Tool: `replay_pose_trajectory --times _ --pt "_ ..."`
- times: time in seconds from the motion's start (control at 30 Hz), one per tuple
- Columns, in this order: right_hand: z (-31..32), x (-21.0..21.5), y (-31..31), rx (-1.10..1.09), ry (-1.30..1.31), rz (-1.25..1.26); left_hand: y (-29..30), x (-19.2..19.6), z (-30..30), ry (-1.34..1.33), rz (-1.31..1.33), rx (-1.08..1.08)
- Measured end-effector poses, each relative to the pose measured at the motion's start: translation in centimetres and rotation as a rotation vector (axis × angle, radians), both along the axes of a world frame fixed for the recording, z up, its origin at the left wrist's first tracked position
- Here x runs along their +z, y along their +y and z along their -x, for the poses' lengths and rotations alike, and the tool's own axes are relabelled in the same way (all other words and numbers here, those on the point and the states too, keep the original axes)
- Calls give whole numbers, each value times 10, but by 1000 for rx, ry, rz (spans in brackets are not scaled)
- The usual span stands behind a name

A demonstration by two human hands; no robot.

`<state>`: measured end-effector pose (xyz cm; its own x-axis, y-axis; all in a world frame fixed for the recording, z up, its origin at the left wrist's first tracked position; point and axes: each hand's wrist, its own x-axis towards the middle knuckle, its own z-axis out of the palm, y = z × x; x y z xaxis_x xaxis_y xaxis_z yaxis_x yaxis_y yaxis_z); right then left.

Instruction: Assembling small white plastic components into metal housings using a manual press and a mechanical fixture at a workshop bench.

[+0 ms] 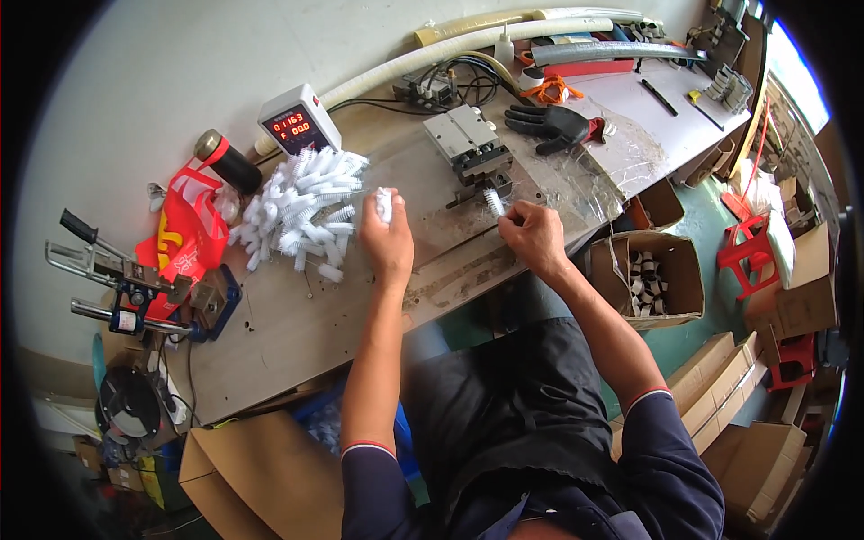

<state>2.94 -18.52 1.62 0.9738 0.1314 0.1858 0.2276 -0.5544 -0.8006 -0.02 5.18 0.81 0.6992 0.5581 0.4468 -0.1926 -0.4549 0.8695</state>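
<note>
A plain pale wall (180,81) rises behind the work, and a green floor (706,214) shows at the right. The table (288,333) runs slantwise across the room, brownish and worn, with stains and dark specks along its near edge; its right end is whiter, under a wrinkled clear sheet. Below it, a large open box (261,477) stands at the near left, and a smaller carton (607,270) at the right holds curved white pieces. Long pale tubes (387,79) lie along the back. A lever press (135,288) stands at the table's left end, with a red bag (186,229) just behind it. Right of the bag, white brushes (301,211) are heaped on the table near the wall. A metal fixture (463,135) sits mid-table, a dark glove (553,129) to its right. The left hand (387,238), beside the heap, is closed around some white brushes. A lit display (297,126) and a dark flask (229,162) stand behind the heap. The right hand (533,236) pinches one small brush (493,202) close to the fixture; whether they touch, I cannot tell. A black pen (659,97) lies farther right.
</note>
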Motion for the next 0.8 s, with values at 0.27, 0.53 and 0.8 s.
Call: replay_pose_trajectory --times 0.27,0.53,0.8 --pt "-12 2 14 -83 10 83 -5 -3 4 -44 -9 -38" --pt "-20 2 23 -137 12 129 -5 -4 6 -54 -162 -18" --pt "-17 -6 28 -180 -93 154 -7 -4 5 -137 -123 -33"
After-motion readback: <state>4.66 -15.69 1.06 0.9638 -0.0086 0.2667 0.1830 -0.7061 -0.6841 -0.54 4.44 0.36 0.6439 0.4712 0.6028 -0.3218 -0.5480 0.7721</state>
